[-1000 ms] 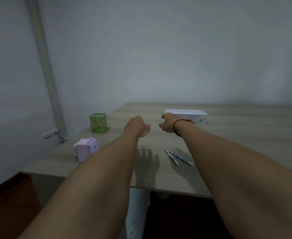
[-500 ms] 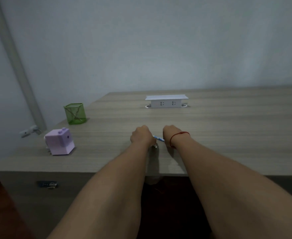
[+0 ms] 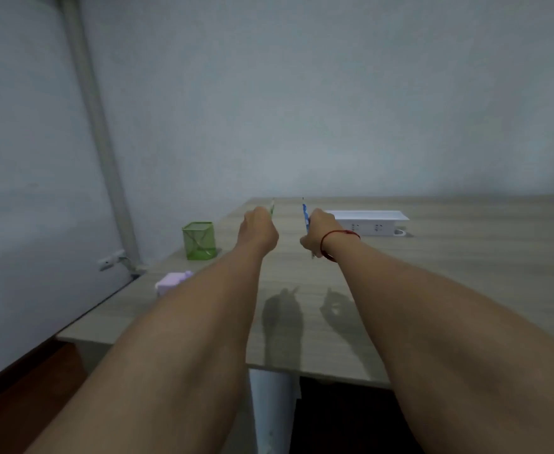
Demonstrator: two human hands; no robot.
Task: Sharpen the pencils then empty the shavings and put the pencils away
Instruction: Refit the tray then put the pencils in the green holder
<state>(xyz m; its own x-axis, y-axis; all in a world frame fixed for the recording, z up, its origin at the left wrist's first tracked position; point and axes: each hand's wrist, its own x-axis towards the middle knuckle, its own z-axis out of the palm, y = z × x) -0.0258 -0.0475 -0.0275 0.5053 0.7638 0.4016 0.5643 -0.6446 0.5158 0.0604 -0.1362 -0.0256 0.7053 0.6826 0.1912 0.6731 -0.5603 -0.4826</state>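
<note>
1. We're looking across the wooden table (image 3: 465, 290), its grey-brown top filling the lower half of the view, with both our bare forearms stretched out above it.
2. Far side, right of centre: the white socket block (image 3: 372, 222) sits on the table, partly hidden behind our right wrist.
3. Over on the left, the green mesh pencil cup (image 3: 199, 240) stands upright near the table's left edge.
4. Nearer to us along that same edge, the lilac sharpener (image 3: 172, 281) peeks out from behind our left forearm, well apart from both pencils.
5. Our left hand (image 3: 258, 232) is raised off the table, fingers curled into a fist around the green pencil (image 3: 272, 207); only the pencil's top pokes out above the knuckles, roughly upright.
6. Our right hand (image 3: 318, 232), a red string bracelet (image 3: 337, 239) on the wrist, is also in the air, fingers closed on the blue pencil (image 3: 305, 215), which stands near vertical, with its lower end showing below the hand.
7. The two pencils are held side by side, apart, not touching, with the hands' shadows on the wood below.
</note>
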